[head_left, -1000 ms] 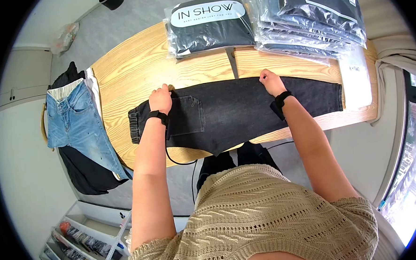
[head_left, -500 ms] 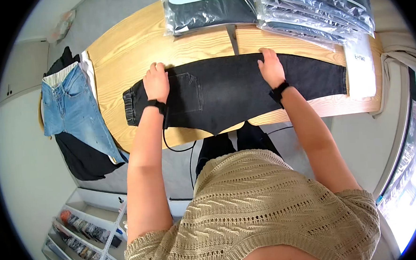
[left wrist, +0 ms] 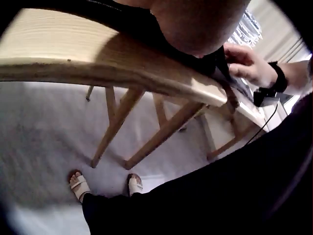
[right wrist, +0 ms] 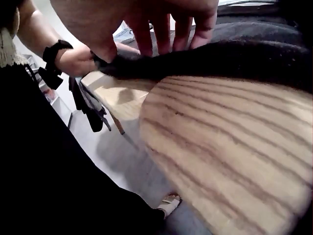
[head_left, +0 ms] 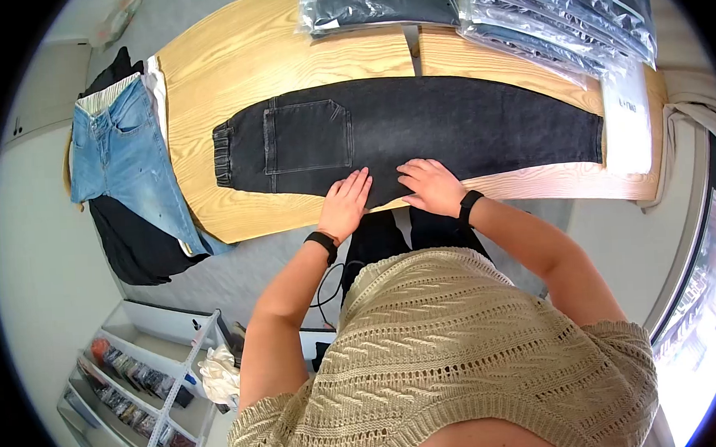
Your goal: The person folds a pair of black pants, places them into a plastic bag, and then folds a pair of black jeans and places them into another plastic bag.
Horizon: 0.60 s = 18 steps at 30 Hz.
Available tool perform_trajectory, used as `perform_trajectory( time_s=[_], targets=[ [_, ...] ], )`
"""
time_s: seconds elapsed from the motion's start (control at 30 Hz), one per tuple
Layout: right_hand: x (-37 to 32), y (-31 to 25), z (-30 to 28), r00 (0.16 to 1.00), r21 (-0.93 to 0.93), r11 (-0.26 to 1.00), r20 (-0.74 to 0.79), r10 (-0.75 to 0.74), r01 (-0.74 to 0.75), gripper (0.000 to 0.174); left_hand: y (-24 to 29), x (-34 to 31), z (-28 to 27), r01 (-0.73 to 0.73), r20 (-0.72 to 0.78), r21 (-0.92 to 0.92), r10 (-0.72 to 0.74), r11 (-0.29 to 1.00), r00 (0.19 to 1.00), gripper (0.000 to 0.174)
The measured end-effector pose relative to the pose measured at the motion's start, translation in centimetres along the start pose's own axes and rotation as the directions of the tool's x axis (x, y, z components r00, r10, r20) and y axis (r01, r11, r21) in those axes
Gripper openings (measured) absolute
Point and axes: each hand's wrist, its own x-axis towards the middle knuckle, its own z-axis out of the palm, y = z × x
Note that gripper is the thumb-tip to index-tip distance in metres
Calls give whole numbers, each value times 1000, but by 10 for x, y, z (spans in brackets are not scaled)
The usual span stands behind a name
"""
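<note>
Black jeans (head_left: 450, 125), folded lengthwise, lie flat across the wooden table (head_left: 228, 60), elastic waistband at the left and hem at the right. At the pointed crotch part by the near edge, the left hand (head_left: 346, 205) rests on the cloth with extended fingers. Just right of it the right hand (head_left: 433, 189) lies on the same edge, fingers spread toward the left. In the right wrist view the fingers of the right hand (right wrist: 166, 29) press down on the black cloth (right wrist: 234, 61) at the table edge. The left wrist view shows little of the left hand's fingers.
Bagged garments (head_left: 379, 4) and a stack of bagged jeans (head_left: 558, 19) stand at the back. A white package (head_left: 626, 124) lies at the right end. Blue jeans (head_left: 128, 155) and black clothes hang at the left. Shelves (head_left: 139, 372) stand lower left.
Both hands have left the far edge of the black jeans and come down to the near edge, closer together. The head view has shifted, with the table sitting higher in it.
</note>
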Motion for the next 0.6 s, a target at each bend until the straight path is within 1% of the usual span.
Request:
perform_trajectory(
  time_s=[0.03,0.07,0.1,0.13,0.17,0.23,0.3,0.37,0.4,0.47,0.5,0.57,0.6],
  targets=[
    [0,-3,0,1000,-34,999,-23,-5,5,42,0,0,-3,41,21,-75,-39,996,999,63],
    [0,-5,2,1000,-35,999,-26,-15,14,42,0,0,-6,79,11,-89,-78,993,997,59],
    [-1,-7,4,1000,-84,996,-29,-3,1,43,-1,-2,-9,85,8,-81,-85,993,996,59],
    [-1,-7,7,999,-132,991,-33,9,-13,44,-2,-3,-12,69,0,-98,-69,993,998,57],
    [-3,-2,11,999,-131,991,-36,0,-5,44,-3,-5,-15,51,-9,-114,-53,992,999,55],
    [-9,13,22,997,-234,971,-73,22,-38,43,-5,-10,-13,44,-15,-127,-47,991,999,54],
    [-13,16,24,997,-238,969,-59,46,-59,41,-5,-13,-19,31,-21,-143,-34,989,999,53],
    [-13,18,25,996,-182,981,-59,63,-72,42,-7,-15,-25,25,-83,-92,-33,995,996,51],
    [-13,18,24,996,-183,980,-61,64,-74,42,-13,-18,-19,22,-84,-91,-30,996,996,51],
    [-15,18,20,997,-147,987,-32,65,-69,42,-33,-28,-4,135,-165,117,-115,984,980,49],
    [-16,18,18,997,-149,986,-32,68,-72,42,-41,-30,-5,199,-154,141,-177,970,972,46],
    [-19,18,15,999,-122,992,-26,35,-38,42,-56,-37,-10,199,-180,211,-162,957,970,38],
    [-23,21,14,999,-123,992,-27,37,-40,42,-62,-40,-13,197,-181,204,-161,959,970,37]
  ],
)
